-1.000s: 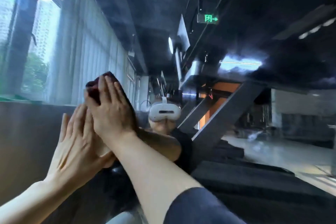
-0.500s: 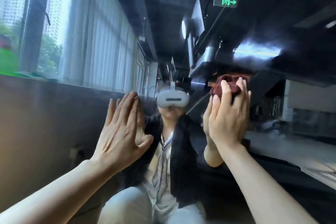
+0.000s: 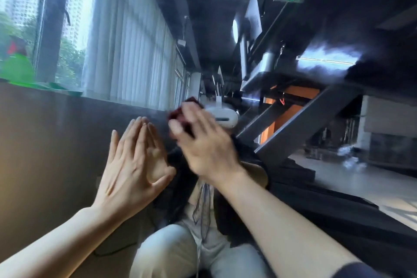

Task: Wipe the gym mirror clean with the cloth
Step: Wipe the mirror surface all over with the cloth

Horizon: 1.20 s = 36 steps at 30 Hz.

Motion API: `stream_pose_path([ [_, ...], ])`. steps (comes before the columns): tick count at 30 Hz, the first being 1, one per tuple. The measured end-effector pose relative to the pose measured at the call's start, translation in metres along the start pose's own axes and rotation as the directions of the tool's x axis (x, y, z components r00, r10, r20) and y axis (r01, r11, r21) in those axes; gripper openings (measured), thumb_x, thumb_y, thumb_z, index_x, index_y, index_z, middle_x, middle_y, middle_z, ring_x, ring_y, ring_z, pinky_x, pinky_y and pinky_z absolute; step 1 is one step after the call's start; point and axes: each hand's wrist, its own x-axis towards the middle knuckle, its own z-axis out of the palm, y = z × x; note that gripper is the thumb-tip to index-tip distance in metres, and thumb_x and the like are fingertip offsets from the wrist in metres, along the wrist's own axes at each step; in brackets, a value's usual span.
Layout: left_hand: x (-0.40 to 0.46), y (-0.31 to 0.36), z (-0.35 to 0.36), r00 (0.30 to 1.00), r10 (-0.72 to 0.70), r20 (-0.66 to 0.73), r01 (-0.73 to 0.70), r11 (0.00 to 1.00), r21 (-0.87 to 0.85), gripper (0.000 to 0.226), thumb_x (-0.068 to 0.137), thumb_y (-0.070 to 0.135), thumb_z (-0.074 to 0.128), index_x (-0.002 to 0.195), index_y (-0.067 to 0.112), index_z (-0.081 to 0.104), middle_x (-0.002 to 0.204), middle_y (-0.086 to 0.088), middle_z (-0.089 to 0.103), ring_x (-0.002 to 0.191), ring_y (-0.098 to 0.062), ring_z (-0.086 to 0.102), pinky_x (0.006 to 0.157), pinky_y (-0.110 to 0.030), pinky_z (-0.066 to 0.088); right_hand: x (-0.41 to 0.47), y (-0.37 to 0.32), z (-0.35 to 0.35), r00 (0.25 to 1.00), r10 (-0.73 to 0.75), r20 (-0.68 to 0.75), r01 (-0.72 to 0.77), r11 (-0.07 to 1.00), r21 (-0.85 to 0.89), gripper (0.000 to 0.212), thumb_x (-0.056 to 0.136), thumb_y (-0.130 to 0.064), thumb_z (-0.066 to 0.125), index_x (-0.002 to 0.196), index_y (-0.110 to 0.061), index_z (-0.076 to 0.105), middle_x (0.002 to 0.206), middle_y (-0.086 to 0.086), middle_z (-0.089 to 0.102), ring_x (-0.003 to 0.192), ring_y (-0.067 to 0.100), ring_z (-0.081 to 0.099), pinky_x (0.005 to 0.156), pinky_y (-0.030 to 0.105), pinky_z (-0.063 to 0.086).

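Up against the smooth, glossy mirror [image 3: 67, 142], my left hand [image 3: 133, 165] lies flat, fingers straight. Beside it my right hand [image 3: 203, 142] — blurred — presses a crumpled dark-red cloth [image 3: 178, 115] to the glass, seemingly bunched under my fingers.

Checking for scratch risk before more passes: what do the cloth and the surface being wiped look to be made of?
The cloth: dark red, soft bunched fabric, likely microfibre or terry, though blurred. The mirror: smooth glossy glass, shown by the clear reflection of the room and of the left hand laid flat on it.
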Motion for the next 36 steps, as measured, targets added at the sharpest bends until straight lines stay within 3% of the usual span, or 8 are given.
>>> stream_pose_path([
  [5,-0.002,0.027,0.014,0.997,0.079,-0.016,-0.079,0.997,-0.026,0.104,0.079,0.059,0.055,0.154,-0.004,0.021,0.163,-0.022,0.019,0.153,-0.031,0.013,0.124,-0.046,0.000,-0.105,0.092,-0.054,0.966,0.259,-0.022,-0.260,0.960,-0.105,0.041,0.107,-0.034,0.035,0.142,-0.013,0.041,0.150,0.033,0.039,0.144,0.045,0.033,0.122,0.050,0.025],
  [10,-0.008,0.028,0.018,0.997,0.056,-0.049,-0.061,0.993,-0.099,0.092,0.084,0.044,0.060,0.153,-0.005,0.024,0.162,-0.022,0.022,0.152,-0.032,0.016,0.124,-0.043,0.002,-0.108,0.067,-0.037,0.888,0.428,-0.169,-0.441,0.896,-0.047,0.040,0.109,-0.028,0.036,0.139,-0.004,0.046,0.144,0.037,0.041,0.140,0.051,0.035,0.113,0.060,0.035],
  [18,-0.023,0.012,0.004,0.968,-0.186,-0.168,0.079,0.863,-0.499,0.047,0.098,0.029,0.044,0.138,0.005,0.052,0.128,-0.007,0.055,0.110,-0.017,0.055,0.093,-0.014,0.037,0.003,-0.054,0.018,0.969,0.240,-0.065,-0.212,0.934,0.286,0.040,0.097,-0.018,0.049,0.136,-0.010,0.053,0.148,0.028,0.045,0.143,0.038,0.028,0.126,0.045,0.010],
  [20,-0.020,0.008,-0.006,0.916,-0.382,-0.124,0.182,0.670,-0.719,0.049,0.099,0.040,0.040,0.137,0.011,0.054,0.130,0.002,0.058,0.116,-0.009,0.056,0.102,-0.015,0.037,0.022,-0.088,0.007,0.964,0.255,0.079,-0.254,0.779,0.573,0.040,0.097,-0.019,0.048,0.135,-0.010,0.056,0.141,0.024,0.052,0.136,0.034,0.038,0.122,0.049,0.023],
  [23,-0.010,0.019,-0.038,0.786,-0.560,0.262,0.241,-0.113,-0.964,0.031,0.100,0.043,0.046,0.120,0.027,0.062,0.114,0.012,0.071,0.113,0.000,0.063,0.101,-0.023,0.043,0.027,-0.120,-0.014,0.944,0.252,0.212,-0.323,0.586,0.743,0.050,0.101,-0.032,0.035,0.150,-0.021,0.033,0.140,0.017,0.055,0.131,0.033,0.048,0.111,0.053,0.036],
  [25,-0.012,0.027,-0.049,0.752,-0.525,0.398,0.290,-0.279,-0.916,0.026,0.099,0.039,0.047,0.114,0.028,0.065,0.103,0.013,0.075,0.101,0.001,0.068,0.090,-0.021,0.046,0.019,-0.123,-0.020,0.944,0.179,0.276,-0.324,0.644,0.693,0.059,0.100,-0.037,0.028,0.157,-0.029,0.018,0.145,0.015,0.052,0.138,0.032,0.043,0.121,0.049,0.021],
  [30,-0.012,0.002,-0.048,0.630,-0.756,0.177,0.440,0.161,-0.883,0.019,0.098,0.044,0.057,0.100,0.026,0.063,0.087,0.004,0.065,0.087,-0.021,0.061,0.081,-0.036,0.047,-0.028,-0.058,-0.037,0.974,0.122,0.191,-0.197,0.873,0.446,0.063,0.098,-0.043,0.046,0.156,-0.021,0.032,0.153,0.010,0.045,0.146,0.026,0.036,0.123,0.049,0.018],
  [36,0.064,-0.025,-0.031,0.890,-0.433,-0.146,0.289,0.780,-0.554,0.076,0.092,0.061,0.033,0.147,0.010,0.042,0.157,-0.015,0.026,0.143,-0.012,0.024,0.119,-0.019,0.010,-0.101,0.062,-0.060,0.996,0.092,-0.005,-0.092,0.990,-0.107,0.054,0.098,-0.027,0.053,0.149,-0.008,0.047,0.156,0.020,0.039,0.145,0.034,0.036,0.123,0.051,0.020],
])
